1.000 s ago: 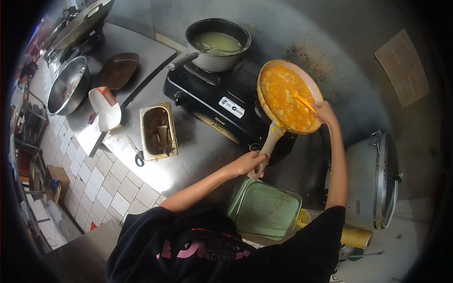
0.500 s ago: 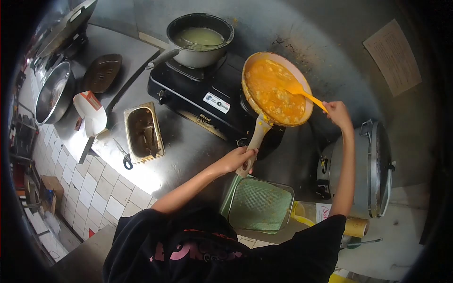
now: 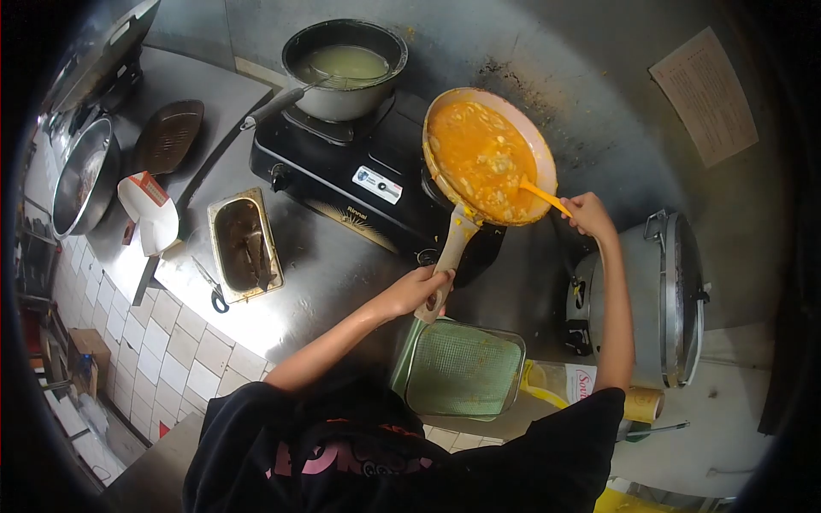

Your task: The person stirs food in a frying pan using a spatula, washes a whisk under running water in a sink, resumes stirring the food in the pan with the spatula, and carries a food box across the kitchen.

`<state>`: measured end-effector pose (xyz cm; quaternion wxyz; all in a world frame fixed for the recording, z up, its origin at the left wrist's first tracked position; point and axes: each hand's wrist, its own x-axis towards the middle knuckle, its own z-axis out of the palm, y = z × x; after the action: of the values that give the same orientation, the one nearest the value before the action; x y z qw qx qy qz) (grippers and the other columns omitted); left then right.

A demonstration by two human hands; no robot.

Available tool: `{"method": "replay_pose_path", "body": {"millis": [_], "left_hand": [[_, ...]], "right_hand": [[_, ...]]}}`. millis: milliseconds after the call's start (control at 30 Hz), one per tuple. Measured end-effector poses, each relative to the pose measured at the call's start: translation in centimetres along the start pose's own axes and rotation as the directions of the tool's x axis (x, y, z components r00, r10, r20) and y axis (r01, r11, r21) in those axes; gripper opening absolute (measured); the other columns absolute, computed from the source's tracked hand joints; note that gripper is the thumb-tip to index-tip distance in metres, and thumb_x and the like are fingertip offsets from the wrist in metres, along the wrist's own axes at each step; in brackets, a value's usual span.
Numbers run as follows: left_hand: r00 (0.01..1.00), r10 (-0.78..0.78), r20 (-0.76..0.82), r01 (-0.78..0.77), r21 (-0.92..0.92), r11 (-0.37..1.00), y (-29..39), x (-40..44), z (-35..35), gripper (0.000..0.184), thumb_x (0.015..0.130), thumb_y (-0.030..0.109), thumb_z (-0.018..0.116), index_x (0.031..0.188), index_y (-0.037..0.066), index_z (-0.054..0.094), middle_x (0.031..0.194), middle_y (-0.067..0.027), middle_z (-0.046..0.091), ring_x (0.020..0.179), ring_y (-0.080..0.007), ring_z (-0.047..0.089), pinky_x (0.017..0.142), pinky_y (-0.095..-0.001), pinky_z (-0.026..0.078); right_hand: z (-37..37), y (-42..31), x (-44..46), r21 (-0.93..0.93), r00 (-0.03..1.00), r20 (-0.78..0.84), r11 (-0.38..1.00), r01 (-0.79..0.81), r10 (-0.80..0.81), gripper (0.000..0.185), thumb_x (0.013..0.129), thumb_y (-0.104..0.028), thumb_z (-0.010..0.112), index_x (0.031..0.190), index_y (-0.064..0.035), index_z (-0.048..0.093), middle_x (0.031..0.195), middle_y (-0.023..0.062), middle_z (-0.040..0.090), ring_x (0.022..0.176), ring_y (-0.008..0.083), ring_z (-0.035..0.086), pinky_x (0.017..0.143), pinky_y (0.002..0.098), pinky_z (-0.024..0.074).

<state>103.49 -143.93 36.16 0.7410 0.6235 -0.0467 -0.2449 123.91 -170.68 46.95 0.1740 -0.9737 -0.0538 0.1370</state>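
Note:
My left hand (image 3: 416,291) is closed around the pale handle of a frying pan (image 3: 546,162), which is tilted over the right side of the black gas stove (image 3: 329,191). Orange, lumpy food (image 3: 481,154) covers most of the pan's inside. Between the fingers of my right hand (image 3: 588,215) is the handle of an orange spatula (image 3: 547,196); its head is down in the food and partly hidden. A grey pot (image 3: 342,103) with pale green liquid and a long-handled strainer (image 3: 278,107) stands on the left burner.
Left of the stove are a metal container (image 3: 215,250), scissors (image 3: 218,299), a paper tray (image 3: 152,224), a brown dish (image 3: 169,137) and a metal bowl (image 3: 108,186). A green basket (image 3: 464,369) lies nearest my body. At right stands a large lidded cooker (image 3: 633,282).
The spatula has moved within the food, lifting and then dipping back in, with my right hand following. My left hand keeps its hold on the pan. The whole view has shifted somewhat.

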Motion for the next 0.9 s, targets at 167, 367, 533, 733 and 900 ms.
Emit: {"method": "replay_pose_path", "body": {"millis": [167,367,533,733,900], "left_hand": [[1.0,0.019,-0.007,-0.019,-0.035,0.999,-0.1,0.1,0.0,0.045,0.088,0.042,0.035,0.083,0.002,0.055,0.069,-0.0059,0.059,0.065,-0.0128,0.055,0.061,-0.026,0.045],[1.0,0.021,-0.009,-0.021,-0.036,0.999,0.0,0.0,0.1,0.044,0.088,0.04,0.036,0.088,0.001,0.056,0.072,-0.0065,0.058,0.066,-0.0135,0.054,0.062,-0.0269,0.045],[0.999,-0.001,-0.036,0.001,-0.006,1.0,0.7,-0.4,0.1,0.044,0.087,0.04,0.038,0.091,0.0,0.056,0.074,-0.0067,0.058,0.067,-0.0161,0.054,0.064,-0.0282,0.044],[1.0,-0.003,-0.001,0.003,-0.015,1.0,0.1,0.0,-0.1,0.044,0.086,0.041,0.038,0.089,0.001,0.055,0.072,-0.0058,0.057,0.067,-0.0138,0.053,0.062,-0.0264,0.043],[0.998,0.061,0.014,-0.06,-0.042,0.997,-0.1,0.0,-0.1,0.044,0.087,0.042,0.037,0.085,0.002,0.054,0.07,-0.0045,0.055,0.064,-0.0125,0.051,0.059,-0.0255,0.042]], "right_hand": [[3.1,-1.6,2.2,0.098,0.998,0.009,0.993,0.067,-0.068,0.034,0.083,-0.027,0.052,0.067,0.0024,0.06,0.043,0.0039,0.046,0.029,0.0087,0.038,0.031,0.024,0.0284],[5.7,-3.5,4.9,0.095,0.986,-0.061,0.982,0.16,-0.155,0.035,0.081,-0.031,0.052,0.071,0.0003,0.064,0.046,0.0083,0.051,0.038,0.013,0.048,0.042,0.0285,0.0389],[2.7,-5.6,2.5,-0.162,0.882,-0.318,0.937,0.31,-0.347,0.036,0.08,-0.032,0.051,0.072,0.0005,0.062,0.059,0.0195,0.055,0.058,0.0327,0.056,0.056,0.0363,0.0427],[-2.9,-6.0,-2.4,-0.359,0.926,-0.307,0.928,0.098,-0.217,0.035,0.079,-0.033,0.052,0.069,-0.0015,0.062,0.067,0.0188,0.057,0.07,0.0347,0.056,0.061,0.04,0.0421],[-1.6,-3.3,-3.8,-0.659,0.875,-0.363,0.752,0.004,-0.322,0.028,0.08,-0.028,0.052,0.069,-0.0038,0.06,0.067,0.0158,0.059,0.064,0.0345,0.057,0.058,0.0409,0.045]]}}
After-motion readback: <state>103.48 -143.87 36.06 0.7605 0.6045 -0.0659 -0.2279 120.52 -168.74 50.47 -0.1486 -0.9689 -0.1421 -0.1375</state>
